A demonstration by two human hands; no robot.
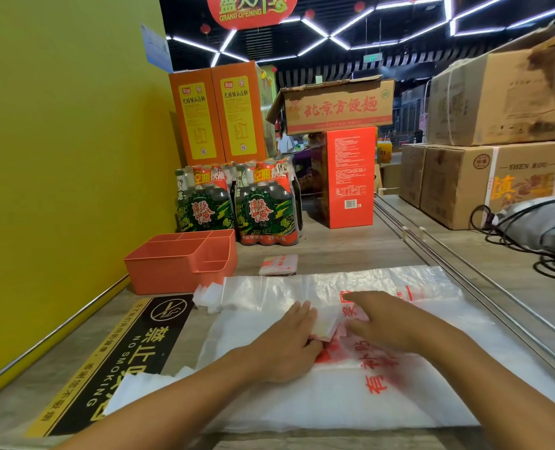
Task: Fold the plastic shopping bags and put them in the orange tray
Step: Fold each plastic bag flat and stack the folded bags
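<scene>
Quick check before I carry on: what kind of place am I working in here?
Most likely a shop or supermarket counter: a "Grand Opening" sign hangs overhead, priced shrink-wrapped bottle packs stand by the wall, and stock cartons are stacked at the right.

Thin glossy plastic bags (350, 384), matt orange plastic tray (172, 271), wood-grain counter (334, 248)
</scene>
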